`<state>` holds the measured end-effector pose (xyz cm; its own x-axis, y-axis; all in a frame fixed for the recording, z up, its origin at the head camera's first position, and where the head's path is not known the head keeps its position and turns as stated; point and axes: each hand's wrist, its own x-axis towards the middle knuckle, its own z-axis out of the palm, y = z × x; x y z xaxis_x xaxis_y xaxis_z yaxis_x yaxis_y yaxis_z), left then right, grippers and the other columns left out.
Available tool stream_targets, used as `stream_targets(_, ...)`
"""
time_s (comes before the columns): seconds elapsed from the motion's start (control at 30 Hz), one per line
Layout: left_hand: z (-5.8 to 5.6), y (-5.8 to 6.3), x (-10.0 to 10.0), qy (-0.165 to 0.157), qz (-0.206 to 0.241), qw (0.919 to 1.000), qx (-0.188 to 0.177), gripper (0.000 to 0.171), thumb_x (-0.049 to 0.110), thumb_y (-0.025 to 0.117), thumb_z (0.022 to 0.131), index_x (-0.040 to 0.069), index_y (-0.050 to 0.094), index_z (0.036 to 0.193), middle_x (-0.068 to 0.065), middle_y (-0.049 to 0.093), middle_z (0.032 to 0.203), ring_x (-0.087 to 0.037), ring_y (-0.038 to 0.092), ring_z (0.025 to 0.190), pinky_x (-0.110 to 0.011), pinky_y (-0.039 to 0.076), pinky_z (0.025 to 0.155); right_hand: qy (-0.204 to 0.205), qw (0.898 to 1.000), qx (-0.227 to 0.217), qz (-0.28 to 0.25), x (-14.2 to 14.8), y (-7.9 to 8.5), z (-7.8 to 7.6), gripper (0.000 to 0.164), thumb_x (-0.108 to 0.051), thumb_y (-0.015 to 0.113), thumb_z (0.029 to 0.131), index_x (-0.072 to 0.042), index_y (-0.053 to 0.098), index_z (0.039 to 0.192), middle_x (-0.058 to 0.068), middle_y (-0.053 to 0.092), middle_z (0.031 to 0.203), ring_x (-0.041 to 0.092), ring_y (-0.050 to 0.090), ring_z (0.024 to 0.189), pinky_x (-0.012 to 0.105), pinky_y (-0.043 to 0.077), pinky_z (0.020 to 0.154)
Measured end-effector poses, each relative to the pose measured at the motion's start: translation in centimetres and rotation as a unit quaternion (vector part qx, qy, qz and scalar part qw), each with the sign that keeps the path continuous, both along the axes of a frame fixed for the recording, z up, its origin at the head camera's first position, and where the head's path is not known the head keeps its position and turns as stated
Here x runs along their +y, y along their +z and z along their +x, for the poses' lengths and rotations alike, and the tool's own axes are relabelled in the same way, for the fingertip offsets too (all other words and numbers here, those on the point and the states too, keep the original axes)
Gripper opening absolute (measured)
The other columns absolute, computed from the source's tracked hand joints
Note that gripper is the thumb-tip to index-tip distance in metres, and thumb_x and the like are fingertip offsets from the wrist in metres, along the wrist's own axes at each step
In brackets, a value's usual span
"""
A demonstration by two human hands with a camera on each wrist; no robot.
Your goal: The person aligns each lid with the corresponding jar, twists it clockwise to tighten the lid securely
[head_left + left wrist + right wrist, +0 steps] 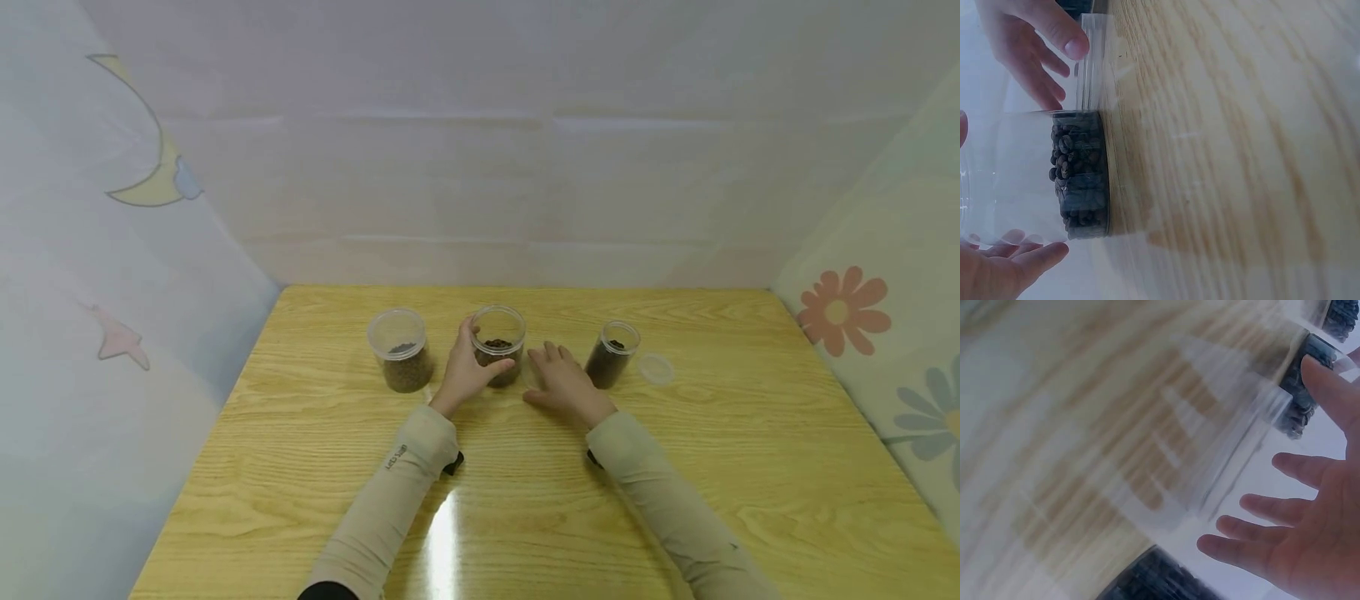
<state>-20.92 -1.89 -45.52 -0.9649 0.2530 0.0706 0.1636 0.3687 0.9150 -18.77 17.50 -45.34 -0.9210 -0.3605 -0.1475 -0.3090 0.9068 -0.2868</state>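
Observation:
My left hand (467, 367) grips a clear open jar (499, 321) from its left side, thumb in front and fingers behind. Dark roasted coffee beans (1075, 175) fill the lower part of this jar, which stands upright on the table. To its right, my right hand (562, 383) reaches down with fingers spread and holds nothing. Close by those fingers, a clear round lid (1241, 450) lies flat beside the jar; in the head view the hand partly covers it. In the left wrist view, the lid (1091, 62) sits just under the right thumb.
A wide clear jar (397, 333) of small brown grains stands on the left. On the right is a narrower jar (611, 358) with dark contents, and a small clear lid (657, 369) lies beside it. The wooden table (525, 483) meets a fabric backdrop (480, 183) behind.

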Motion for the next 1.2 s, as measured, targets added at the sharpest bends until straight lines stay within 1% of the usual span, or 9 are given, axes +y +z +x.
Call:
stream_targets(0.17,-0.1,-0.1,-0.1,0.001,-0.005,1.0,-0.008,0.1,0.032,0.075,0.076,0.009,0.008,0.146,-0.02,0.029,0.142,-0.039,0.033,0.127,-0.05,0.035,0.099,-0.002,1.0,-0.008,0.003,-0.1,-0.4,-0.3,0.069,-0.033,0.067,0.084,-0.001,0.037,0.137,0.033,0.029,0.137,0.053,0.028,0.123,0.064,0.036,0.09)
stream_targets(0.4,0.0,0.0,-0.1,0.002,-0.009,0.9999,-0.007,0.1,0.032,0.075,0.076,0.009,0.008,0.147,-0.02,0.03,0.142,-0.038,0.035,0.127,-0.049,0.036,0.099,-0.008,1.0,0.005,0.003,-0.3,-0.6,-0.5,0.061,-0.028,0.067,0.084,-0.002,0.042,0.134,0.027,0.041,0.128,0.048,0.039,0.114,0.058,0.043,0.084)
stream_targets(0.67,-0.1,-0.2,-0.2,0.001,-0.011,0.9999,-0.002,0.1,0.033,0.075,0.076,0.007,0.008,0.146,-0.02,0.031,0.142,-0.038,0.035,0.126,-0.049,0.036,0.098,-0.022,0.999,0.027,0.02,-0.5,-0.4,-0.4,0.066,-0.031,0.069,0.078,0.001,0.046,0.131,0.025,0.049,0.119,0.043,0.045,0.104,0.052,0.047,0.078)
stream_targets(0.83,-0.2,-0.2,-0.2,-0.001,-0.01,0.9999,0.004,0.099,0.033,0.075,0.077,0.008,0.009,0.146,-0.021,0.031,0.141,-0.038,0.036,0.125,-0.049,0.037,0.098,-0.023,0.999,0.028,0.025,-0.4,-0.1,0.2,0.069,-0.032,0.068,0.075,0.002,0.046,0.131,0.025,0.049,0.117,0.041,0.045,0.101,0.049,0.048,0.076)
stream_targets(0.97,-0.1,-0.1,-0.2,0.0,-0.009,0.9999,0.005,0.099,0.033,0.075,0.076,0.007,0.01,0.146,-0.021,0.031,0.141,-0.038,0.036,0.126,-0.049,0.036,0.099,-0.022,0.999,0.036,0.023,-0.3,0.2,0.6,0.068,-0.031,0.069,0.074,0.003,0.048,0.129,0.025,0.05,0.115,0.041,0.046,0.099,0.049,0.048,0.074)
stream_targets(1.07,-0.1,-0.1,-0.2,0.0,-0.009,1.0,0.005,0.099,0.032,0.075,0.076,0.006,0.01,0.146,-0.022,0.031,0.141,-0.039,0.035,0.127,-0.05,0.035,0.099,-0.025,0.999,0.037,0.022,-0.3,0.5,1.0,0.068,-0.032,0.069,0.074,0.003,0.049,0.128,0.026,0.05,0.116,0.042,0.046,0.099,0.049,0.048,0.074)
stream_targets(1.2,-0.2,-0.2,-0.2,-0.003,-0.009,0.9999,0.008,0.1,0.032,0.075,0.076,0.005,0.009,0.146,-0.023,0.03,0.141,-0.039,0.034,0.127,-0.05,0.035,0.099,-0.037,0.999,0.028,0.016,-0.2,0.8,1.3,0.07,-0.034,0.071,0.074,0.002,0.048,0.13,0.026,0.047,0.118,0.043,0.045,0.104,0.05,0.048,0.077)
